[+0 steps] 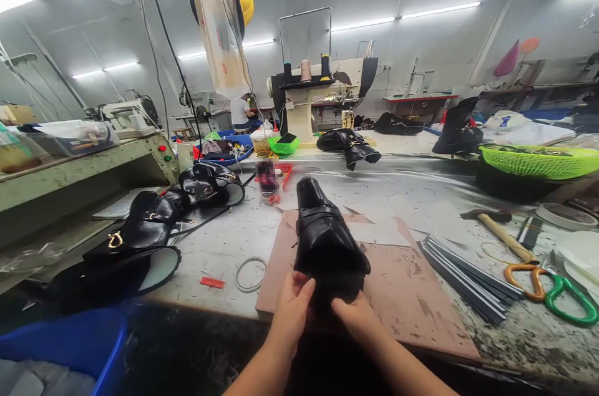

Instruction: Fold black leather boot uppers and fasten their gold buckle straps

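A black leather boot upper (322, 227) with straps across it lies over a pinkish work board (407, 296), its open end toward me. My left hand (296, 299) pinches the left edge of that opening between thumb and fingers. On the opposite edge, my right hand (355, 315) is closed, its thumb on top and its fingers partly hidden. The inside of the upper is dark, so I cannot see what is in it.
Black boot uppers with gold buckles (150, 221) are heaped at the left. A hammer (505, 237), scissors (556, 293) and dark strips (468, 277) lie right of the board. Behind stands a sewing machine (299, 109). A blue tub (112, 346) is at lower left, a green basket (538, 162) at right.
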The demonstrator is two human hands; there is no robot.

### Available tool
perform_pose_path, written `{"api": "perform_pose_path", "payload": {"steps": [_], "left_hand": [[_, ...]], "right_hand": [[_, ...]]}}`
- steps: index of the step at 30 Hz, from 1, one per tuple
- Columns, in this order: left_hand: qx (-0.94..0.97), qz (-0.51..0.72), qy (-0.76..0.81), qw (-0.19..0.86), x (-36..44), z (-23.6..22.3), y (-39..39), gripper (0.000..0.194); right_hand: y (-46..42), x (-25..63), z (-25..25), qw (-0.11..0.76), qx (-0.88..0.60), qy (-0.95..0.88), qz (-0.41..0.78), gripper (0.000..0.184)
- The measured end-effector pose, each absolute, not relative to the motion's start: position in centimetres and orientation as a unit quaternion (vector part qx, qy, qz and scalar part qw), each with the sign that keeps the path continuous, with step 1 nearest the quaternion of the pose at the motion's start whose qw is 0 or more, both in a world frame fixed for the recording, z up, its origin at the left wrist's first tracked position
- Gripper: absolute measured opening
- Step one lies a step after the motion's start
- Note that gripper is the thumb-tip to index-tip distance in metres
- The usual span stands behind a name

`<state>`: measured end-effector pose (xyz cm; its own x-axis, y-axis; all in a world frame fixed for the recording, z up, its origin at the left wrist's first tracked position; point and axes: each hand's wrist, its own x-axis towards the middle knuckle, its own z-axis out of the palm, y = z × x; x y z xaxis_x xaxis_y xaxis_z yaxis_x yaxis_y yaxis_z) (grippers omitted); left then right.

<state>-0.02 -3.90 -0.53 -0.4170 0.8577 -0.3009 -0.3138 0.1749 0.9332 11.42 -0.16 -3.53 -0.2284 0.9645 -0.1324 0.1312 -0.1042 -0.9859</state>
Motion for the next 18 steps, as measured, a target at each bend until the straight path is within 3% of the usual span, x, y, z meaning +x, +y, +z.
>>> {"api": "perform_pose_path", "payload": {"steps": [3, 10, 14, 18], "left_hand": [[0.175, 0.677, 0.540, 0.469, 1.0, 0.0, -3.0, 0.033], [0.028, 0.685, 0.465, 0.560, 2.1, 0.7, -2.2, 0.006], [0.048, 0.642, 0.448, 0.621, 1.8, 0.9, -1.3, 0.022], [0.305, 0.558, 0.631, 0.444, 2.1, 0.8, -0.1, 0.035]], "right_hand": [[0.3, 11.7, -3.1, 0.381, -0.484, -0.534, 0.579, 0.034], [0.0, 11.9, -3.2, 0.394, -0.458, -0.509, 0.613, 0.026], [-0.1, 12.1, -4.2, 0.396, -0.461, -0.504, 0.614, 0.022], [0.3, 12.2, -4.2, 0.402, -0.453, -0.507, 0.613, 0.019]]}}
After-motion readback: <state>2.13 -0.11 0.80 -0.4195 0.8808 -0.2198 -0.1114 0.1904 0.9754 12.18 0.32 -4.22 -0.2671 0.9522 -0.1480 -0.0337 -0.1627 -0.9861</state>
